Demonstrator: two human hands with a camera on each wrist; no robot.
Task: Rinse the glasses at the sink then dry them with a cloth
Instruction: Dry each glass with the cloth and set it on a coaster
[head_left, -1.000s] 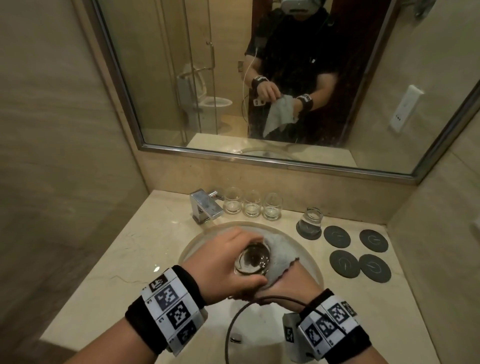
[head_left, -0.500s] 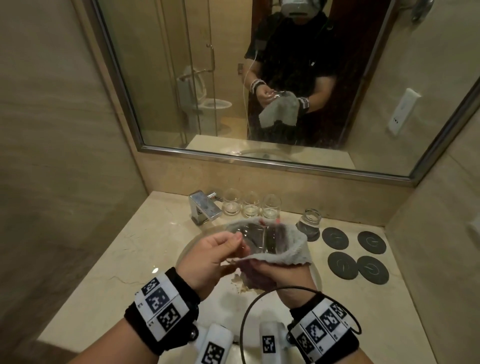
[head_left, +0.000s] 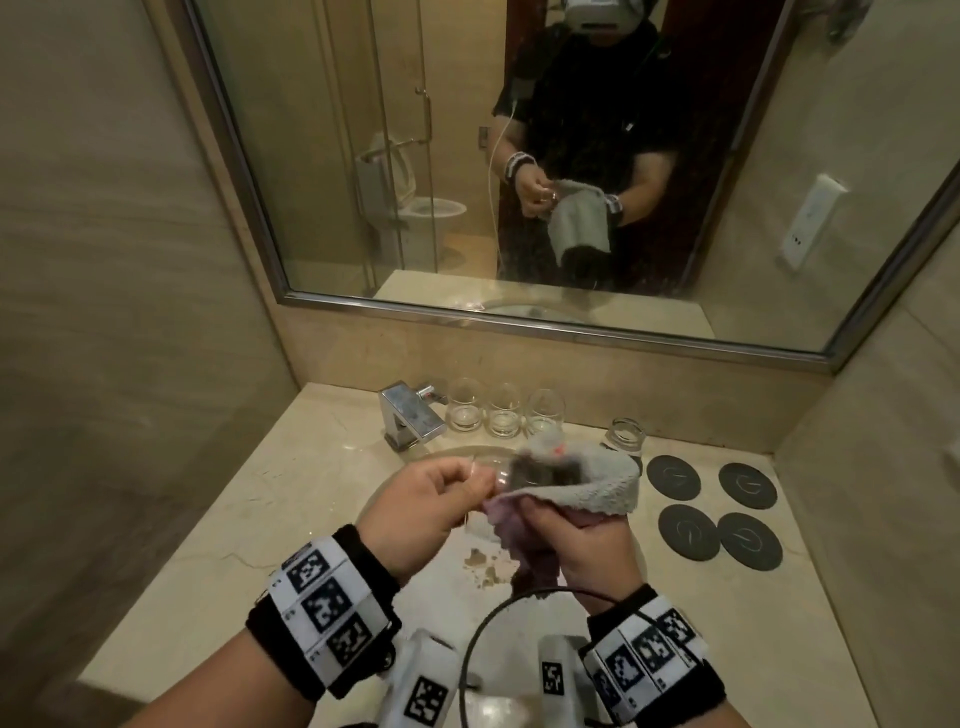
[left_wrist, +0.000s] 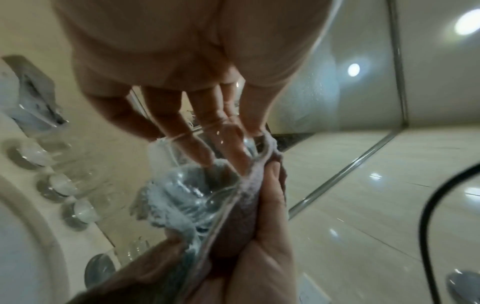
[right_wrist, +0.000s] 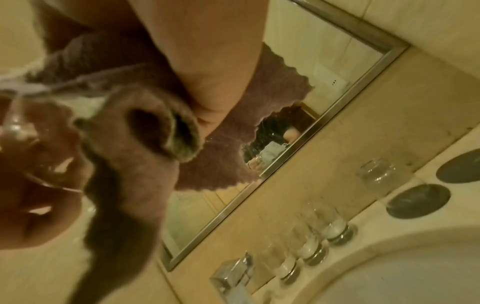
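A clear drinking glass (head_left: 511, 475) lies on its side above the sink (head_left: 415, 462), half wrapped in a grey cloth (head_left: 597, 486). My left hand (head_left: 431, 501) pinches the glass at its base end. My right hand (head_left: 587, 538) grips the cloth from below, with part of the cloth pushed inside the glass (left_wrist: 182, 185). In the left wrist view my left fingers (left_wrist: 197, 131) curl over the rim. In the right wrist view the cloth (right_wrist: 145, 131) hides most of my right hand, and the glass (right_wrist: 33, 148) shows blurred at the left.
Three glasses (head_left: 504, 413) stand in a row behind the basin beside the chrome faucet (head_left: 410, 415). A small glass (head_left: 626, 436) sits upside down on a round dark coaster. Several more coasters (head_left: 719, 506) lie at the right. A mirror (head_left: 519, 156) covers the back wall.
Both hands have lifted the glass and cloth up from the basin. The glass has turned from mouth-up to lying sideways, and the cloth now wraps around and into it.
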